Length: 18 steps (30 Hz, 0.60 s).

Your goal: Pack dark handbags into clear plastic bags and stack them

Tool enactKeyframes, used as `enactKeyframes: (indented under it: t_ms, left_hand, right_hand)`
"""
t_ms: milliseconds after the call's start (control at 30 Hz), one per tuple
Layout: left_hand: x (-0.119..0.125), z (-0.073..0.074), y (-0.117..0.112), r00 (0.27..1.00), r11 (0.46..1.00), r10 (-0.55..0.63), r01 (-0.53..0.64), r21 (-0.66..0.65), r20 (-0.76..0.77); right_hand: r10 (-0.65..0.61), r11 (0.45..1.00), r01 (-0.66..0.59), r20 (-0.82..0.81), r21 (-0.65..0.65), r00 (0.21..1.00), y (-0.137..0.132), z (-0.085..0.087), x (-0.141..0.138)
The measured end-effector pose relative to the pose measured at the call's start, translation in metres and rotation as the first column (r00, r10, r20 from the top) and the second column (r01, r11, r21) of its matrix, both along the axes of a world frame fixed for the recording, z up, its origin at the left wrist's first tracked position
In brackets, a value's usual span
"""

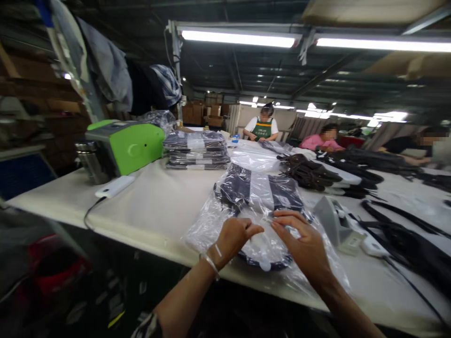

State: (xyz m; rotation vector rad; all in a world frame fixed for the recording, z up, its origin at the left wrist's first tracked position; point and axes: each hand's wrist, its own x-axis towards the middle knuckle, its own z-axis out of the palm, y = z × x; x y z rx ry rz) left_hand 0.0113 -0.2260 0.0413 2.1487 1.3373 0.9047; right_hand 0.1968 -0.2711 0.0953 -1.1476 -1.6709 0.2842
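A clear plastic bag (211, 220) holding a folded dark-and-white garment (259, 190) lies on the white table (158, 202) in front of me. My left hand (234, 239) rests on the bag's near end, fingers curled and pinching the plastic. My right hand (303, 241) sits beside it, fingers bent and gripping the same bag opening. A white hanger part shows between both hands.
A stack of bagged garments (195, 150) stands at the back left beside a green machine (123, 145). A white power bank (114, 186) lies near the left edge. Dark garments and straps (317, 173) cover the right. Three other people sit at the far end.
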Motion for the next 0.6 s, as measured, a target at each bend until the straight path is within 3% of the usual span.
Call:
enactKeyframes:
  t_ms: [67, 133, 200, 267, 333, 433, 500, 600]
  left_hand:
    - [-0.001, 0.0, 0.013, 0.979, 0.996, 0.039, -0.022, 0.09, -0.198]
    - [0.003, 0.001, 0.027, 0.937, 0.991, 0.03, 0.018, 0.134, -0.349]
    - [0.011, 0.003, 0.038, 0.907, 0.985, 0.008, 0.065, 0.158, -0.421]
    - [0.02, 0.006, 0.045, 0.895, 0.978, 0.003, 0.091, 0.19, -0.445]
    - [0.027, 0.009, 0.048, 0.894, 0.972, -0.005, 0.111, 0.209, -0.448]
    - [0.031, 0.016, 0.05, 0.9, 0.975, -0.01, 0.106, 0.197, -0.435]
    - [0.029, 0.022, 0.053, 0.905, 0.979, -0.004, 0.091, 0.183, -0.426]
    - [0.016, 0.03, 0.055, 0.91, 0.975, -0.004, 0.096, 0.2, -0.415]
  right_hand:
    - [0.003, 1.0, -0.006, -0.098, -0.023, 0.995, -0.006, 0.007, -0.016]
    - [0.124, 0.98, -0.149, -0.177, -0.135, 0.976, -0.02, 0.01, -0.041]
    - [0.276, 0.914, -0.32, -0.196, -0.251, 0.941, -0.036, 0.003, -0.071]
    - [0.371, 0.875, -0.394, -0.133, -0.28, 0.919, -0.048, -0.011, -0.099]
    - [0.387, 0.906, -0.378, 0.01, -0.188, 0.922, -0.051, -0.03, -0.117]
    - [0.27, 0.955, -0.292, 0.259, 0.052, 0.927, -0.041, -0.049, -0.125]
    - [0.174, 0.961, -0.231, 0.324, 0.149, 0.93, -0.033, -0.051, -0.12]
    - [0.084, 0.973, -0.14, 0.284, 0.182, 0.955, -0.024, -0.037, -0.101]
